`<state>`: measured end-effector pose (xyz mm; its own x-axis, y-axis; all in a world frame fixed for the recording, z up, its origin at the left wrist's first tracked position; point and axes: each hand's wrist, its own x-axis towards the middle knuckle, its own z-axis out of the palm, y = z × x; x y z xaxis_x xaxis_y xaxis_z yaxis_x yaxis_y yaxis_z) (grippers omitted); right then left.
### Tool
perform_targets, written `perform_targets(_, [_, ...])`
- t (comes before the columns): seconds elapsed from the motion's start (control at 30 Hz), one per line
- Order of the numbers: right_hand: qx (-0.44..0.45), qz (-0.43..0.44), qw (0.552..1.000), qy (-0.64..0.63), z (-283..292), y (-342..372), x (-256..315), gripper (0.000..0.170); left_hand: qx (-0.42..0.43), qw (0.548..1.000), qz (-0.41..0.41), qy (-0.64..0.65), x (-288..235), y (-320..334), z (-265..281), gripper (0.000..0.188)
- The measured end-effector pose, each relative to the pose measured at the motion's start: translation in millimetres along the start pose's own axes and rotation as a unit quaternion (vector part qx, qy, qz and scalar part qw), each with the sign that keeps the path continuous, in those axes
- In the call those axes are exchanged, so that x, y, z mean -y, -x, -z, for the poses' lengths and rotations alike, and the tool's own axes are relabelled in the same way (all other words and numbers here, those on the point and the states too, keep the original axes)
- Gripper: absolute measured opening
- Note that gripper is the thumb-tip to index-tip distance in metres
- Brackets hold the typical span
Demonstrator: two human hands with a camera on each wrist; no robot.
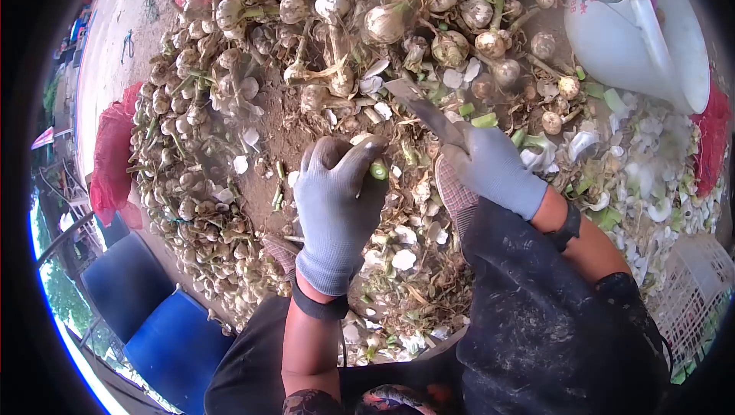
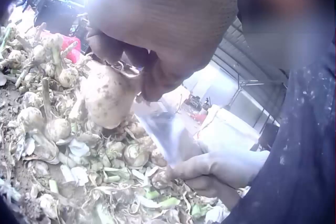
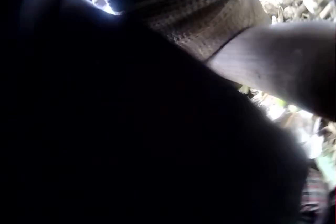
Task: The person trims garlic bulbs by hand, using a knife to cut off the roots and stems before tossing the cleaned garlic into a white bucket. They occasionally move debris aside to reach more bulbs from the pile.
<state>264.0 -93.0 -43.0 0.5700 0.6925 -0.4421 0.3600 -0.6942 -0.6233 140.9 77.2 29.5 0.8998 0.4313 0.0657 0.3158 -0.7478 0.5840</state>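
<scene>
Across the brown ground point(image 1: 272, 112) lie scattered peelings and cut stems, its outer edges lost in the black rim of the head view. Dark-clothed legs point(image 1: 551, 300) cover much of the near edge. Along the left edge spreads a heap of garlic point(image 1: 184, 178), with more bulbs at the far edge, running out of frame. Off the near left corner stand two blue containers point(image 1: 180, 346), point(image 1: 126, 277), fading into the shadow. At the far right corner is a white bucket point(image 1: 612, 47), its top cut off. Red mesh bags point(image 1: 115, 158) show at the left, and a white basket point(image 1: 693, 292) by the near right corner is partly lost in the dark.

Over the middle of the ground, the left hand point(image 1: 337, 200), gloved, curls its fingers round a garlic bulb point(image 2: 108, 95), mostly hidden from above, though its cut green stem end point(image 1: 378, 171) shows. To its right, the gloved right hand point(image 1: 498, 174) grips a knife point(image 1: 421, 106), handle hidden, blade near the bulb. The right wrist view is blocked by what seems to be dark cloth.
</scene>
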Motion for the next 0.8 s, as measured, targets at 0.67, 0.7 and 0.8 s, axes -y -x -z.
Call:
perform_targets(0.67, [-0.068, 0.341, 0.930, 0.122, 1, 26, 27, 0.009, 0.114, 0.880, 0.252, 0.386, 22, 62, -49, 0.063])
perform_targets(0.7, [-0.071, 0.349, 0.926, 0.124, 2, 26, 28, 0.009, 0.115, 0.880, 0.253, 0.385, 25, 65, -50, 0.063])
perform_targets(0.8, [-0.087, 0.351, 0.924, 0.124, -2, 26, 27, 0.009, 0.088, 0.877, 0.254, 0.398, 22, 71, -48, 0.065])
